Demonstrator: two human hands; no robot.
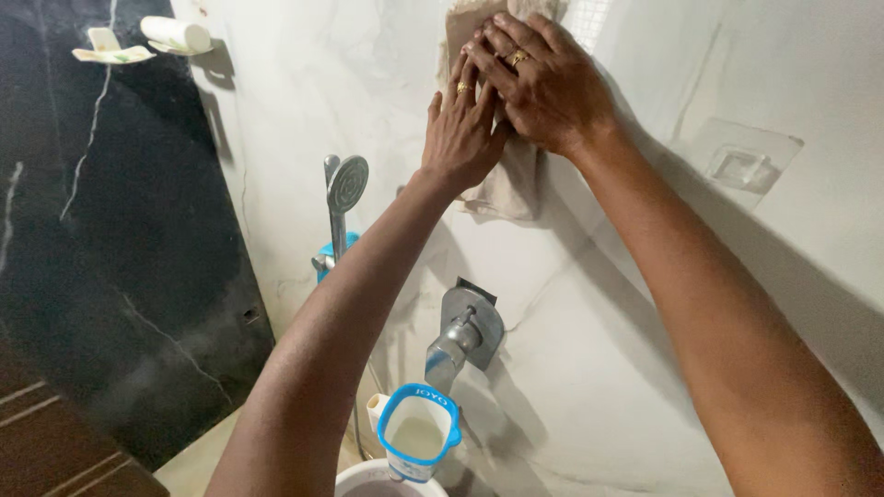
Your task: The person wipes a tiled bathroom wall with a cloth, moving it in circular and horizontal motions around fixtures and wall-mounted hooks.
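A beige cloth (pixel 511 189) lies flat against the white marble wall (pixel 304 110) at the top middle of the view. My left hand (pixel 460 129) presses on it with fingers spread. My right hand (pixel 543 78) lies over the cloth just above, its fingers overlapping the left hand's fingertips. Both hands wear a gold ring. The cloth's lower part hangs below my hands, and its top shows above my right hand's fingers.
A hand shower head (pixel 347 184) hangs left of my left arm. A metal tap spout (pixel 460 340) juts from the wall over a blue-rimmed white mug (pixel 416 437) and a bucket (pixel 368 479). A clear wall holder (pixel 741 166) sits right. A black wall panel (pixel 110 258) stands left.
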